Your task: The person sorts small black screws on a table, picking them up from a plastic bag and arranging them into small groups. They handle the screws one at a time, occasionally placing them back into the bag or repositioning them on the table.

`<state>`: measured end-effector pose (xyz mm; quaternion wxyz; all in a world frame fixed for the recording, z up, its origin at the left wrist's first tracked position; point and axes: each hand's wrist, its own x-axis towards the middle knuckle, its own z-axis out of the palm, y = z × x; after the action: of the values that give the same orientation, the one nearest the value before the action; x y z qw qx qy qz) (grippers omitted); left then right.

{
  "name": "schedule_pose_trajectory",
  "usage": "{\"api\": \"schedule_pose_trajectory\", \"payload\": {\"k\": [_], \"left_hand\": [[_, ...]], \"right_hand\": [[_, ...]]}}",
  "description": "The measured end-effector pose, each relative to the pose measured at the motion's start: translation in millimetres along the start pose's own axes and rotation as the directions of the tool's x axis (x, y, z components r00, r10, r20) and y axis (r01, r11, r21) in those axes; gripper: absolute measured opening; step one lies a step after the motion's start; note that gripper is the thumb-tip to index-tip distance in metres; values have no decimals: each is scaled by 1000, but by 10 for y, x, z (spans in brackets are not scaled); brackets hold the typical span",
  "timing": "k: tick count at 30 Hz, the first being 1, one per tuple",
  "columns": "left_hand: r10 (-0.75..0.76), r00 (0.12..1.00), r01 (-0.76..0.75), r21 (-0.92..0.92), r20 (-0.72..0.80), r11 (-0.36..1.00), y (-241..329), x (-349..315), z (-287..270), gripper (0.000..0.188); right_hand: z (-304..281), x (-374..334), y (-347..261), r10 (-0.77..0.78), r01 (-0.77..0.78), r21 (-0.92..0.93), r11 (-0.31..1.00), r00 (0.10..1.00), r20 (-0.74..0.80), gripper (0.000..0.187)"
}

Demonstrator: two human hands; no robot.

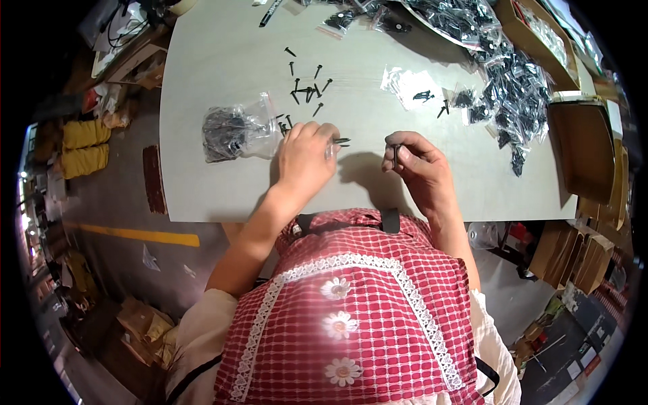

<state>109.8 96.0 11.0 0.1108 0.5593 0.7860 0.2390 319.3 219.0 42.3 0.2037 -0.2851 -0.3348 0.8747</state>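
My left hand (305, 156) is closed, with the pointed ends of black screws (343, 142) jutting out past the fingers. A scrap of clear plastic shows at its fingertips, too small to make out. Across a short gap, my right hand (426, 166) pinches a black screw (397, 156) upright between thumb and fingers. Several loose black screws (309, 93) lie scattered beyond my left hand, a few of them partly behind it. To its left lies a clear plastic bag (226, 133) full of dark pieces, its mouth facing the hand.
White small bags (403, 82) with a few screws beside them lie beyond my right hand. A heap of filled clear bags (516, 88) covers the table's right side. Cardboard boxes (584, 152) stand at the right edge. A black marker (270, 13) lies at the far edge.
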Motion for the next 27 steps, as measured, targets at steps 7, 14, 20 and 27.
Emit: {"api": "schedule_pose_trajectory", "payload": {"k": [7, 14, 20, 27], "left_hand": [[-20, 1000, 20, -43, 14, 999, 7, 0, -1, 19], [-15, 1000, 15, -25, 0, 1000, 26, 8, 2, 21], [-41, 997, 43, -28, 70, 999, 32, 21, -6, 19], [-27, 998, 29, -47, 55, 998, 26, 23, -5, 21]], "right_hand": [[93, -132, -110, -89, 88, 47, 995, 996, 4, 27], [118, -241, -174, -137, 129, 141, 982, 990, 43, 26], [135, -291, -205, -157, 150, 170, 974, 987, 30, 27], [75, -284, -189, -148, 146, 120, 982, 989, 7, 29]]}}
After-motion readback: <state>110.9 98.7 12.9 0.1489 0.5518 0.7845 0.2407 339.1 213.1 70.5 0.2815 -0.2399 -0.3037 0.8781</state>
